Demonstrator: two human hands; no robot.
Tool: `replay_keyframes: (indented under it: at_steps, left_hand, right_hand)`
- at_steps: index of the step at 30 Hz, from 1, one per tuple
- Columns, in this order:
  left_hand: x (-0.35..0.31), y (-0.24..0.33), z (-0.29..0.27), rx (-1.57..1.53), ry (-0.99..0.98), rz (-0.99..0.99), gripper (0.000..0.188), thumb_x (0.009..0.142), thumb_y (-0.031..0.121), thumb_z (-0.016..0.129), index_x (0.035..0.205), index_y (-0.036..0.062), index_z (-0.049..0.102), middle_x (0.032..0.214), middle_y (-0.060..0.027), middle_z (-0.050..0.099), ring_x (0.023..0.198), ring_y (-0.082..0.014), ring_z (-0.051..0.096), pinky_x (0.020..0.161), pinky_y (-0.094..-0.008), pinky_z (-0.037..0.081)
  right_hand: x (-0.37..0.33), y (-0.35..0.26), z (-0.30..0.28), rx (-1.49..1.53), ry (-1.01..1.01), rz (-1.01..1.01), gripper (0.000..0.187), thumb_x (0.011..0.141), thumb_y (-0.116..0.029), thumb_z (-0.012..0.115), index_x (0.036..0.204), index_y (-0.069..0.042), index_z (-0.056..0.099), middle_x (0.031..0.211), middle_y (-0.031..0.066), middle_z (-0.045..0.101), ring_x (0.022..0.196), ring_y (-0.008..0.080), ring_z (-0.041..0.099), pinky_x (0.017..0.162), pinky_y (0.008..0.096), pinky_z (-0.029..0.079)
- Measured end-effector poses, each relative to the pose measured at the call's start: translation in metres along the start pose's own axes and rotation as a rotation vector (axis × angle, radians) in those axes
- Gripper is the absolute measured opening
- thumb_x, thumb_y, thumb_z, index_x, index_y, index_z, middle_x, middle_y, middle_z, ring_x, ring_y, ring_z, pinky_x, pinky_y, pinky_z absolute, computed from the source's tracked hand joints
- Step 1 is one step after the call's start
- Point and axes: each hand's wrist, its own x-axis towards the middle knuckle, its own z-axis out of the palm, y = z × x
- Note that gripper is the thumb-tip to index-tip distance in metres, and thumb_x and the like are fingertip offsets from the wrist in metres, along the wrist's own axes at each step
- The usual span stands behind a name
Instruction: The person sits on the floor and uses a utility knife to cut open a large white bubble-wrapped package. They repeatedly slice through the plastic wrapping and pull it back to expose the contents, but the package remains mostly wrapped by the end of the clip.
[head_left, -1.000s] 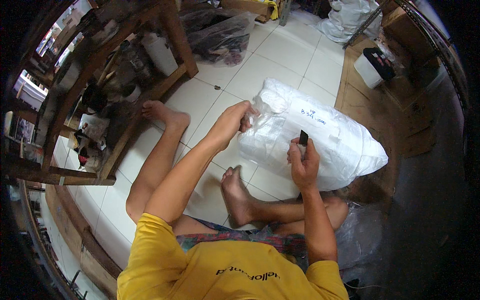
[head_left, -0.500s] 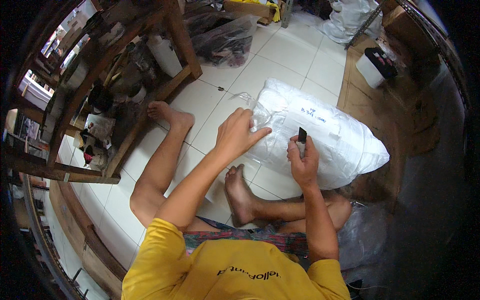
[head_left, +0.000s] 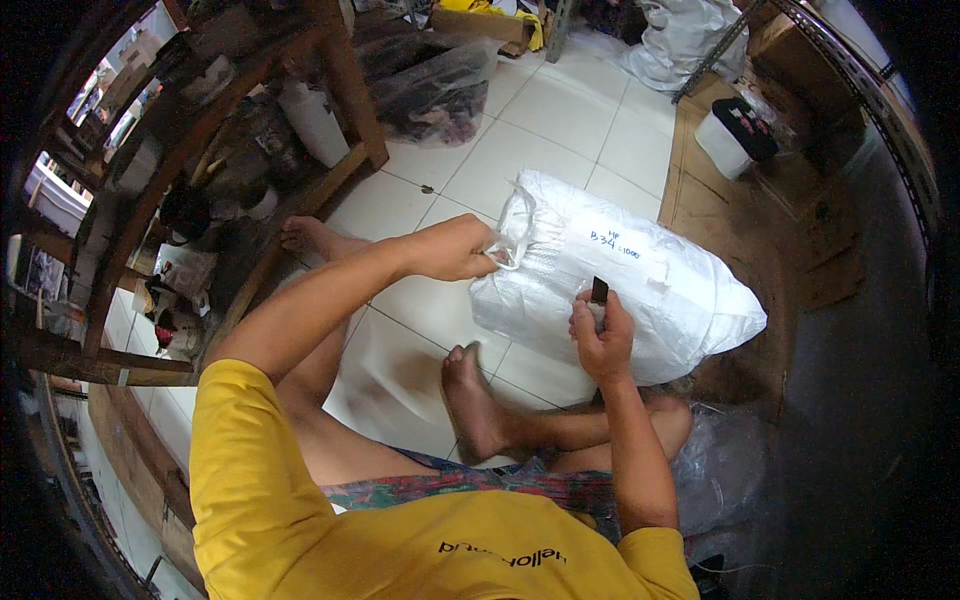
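A large white woven sack [head_left: 640,320], stuffed full, lies on the tiled floor in front of me. A paper label with blue handwriting [head_left: 610,245] is fixed to its upper side. My left hand [head_left: 462,248] is closed on the gathered plastic [head_left: 515,245] at the sack's left end, with the fingertips partly hidden. Over the sack's near side, my right hand [head_left: 603,335] grips a cutter knife [head_left: 599,292]; its dark blade points up and away from me.
At left stands a wooden shelf [head_left: 350,165] crowded with bottles and jars. A clear plastic bag of dark stuff [head_left: 430,95] lies beyond it. Flattened cardboard [head_left: 690,170] lies at right, bearing a white tub with a black top [head_left: 730,140]. My bare foot [head_left: 472,410] rests near the sack.
My left hand has closed on the plastic at the sack's end and pulled it left, drawing it into a bunch. The right hand still holds the cutter knife in nearly the same place.
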Motion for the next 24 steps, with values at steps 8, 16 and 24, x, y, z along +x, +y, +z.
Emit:
replay_keyframes:
  at_steps: [8,16,24]
  left_hand:
    - [-0.008,0.027,0.009,0.364,0.188,0.058,0.023,0.084,0.022,0.069,0.092,-0.0005,0.071,0.092,-0.0187,0.066,0.092,-0.0362,0.064,0.080,-0.0452,0.052]
    - [0.009,0.016,0.003,0.198,0.158,-0.007,0.030,0.081,0.023,0.067,0.087,-0.0057,0.070,0.108,-0.0245,0.060,0.107,-0.0398,0.058,0.093,-0.0444,0.048]
    - [0.009,0.031,-0.002,0.145,0.061,-0.114,0.023,0.083,0.017,0.070,0.096,-0.0014,0.070,0.110,-0.0213,0.062,0.109,-0.0377,0.059,0.091,-0.0422,0.048]
  right_hand:
    - [-0.018,-0.025,0.010,0.399,-0.168,0.338,0.021,0.105,-0.020,0.052,0.112,0.000,0.057,0.083,0.0064,0.063,0.064,0.0132,0.063,0.058,0.0285,0.054]
    - [-0.039,-0.062,0.090,0.508,-0.164,0.549,0.028,0.105,-0.027,0.053,0.098,0.000,0.057,0.072,0.0071,0.061,0.069,0.0175,0.072,0.055,0.0294,0.054]
    - [-0.030,-0.051,0.114,0.457,-0.073,0.515,0.033,0.104,-0.028,0.056,0.089,0.001,0.059,0.072,0.0097,0.062,0.062,0.0177,0.067,0.053,0.0319,0.049]
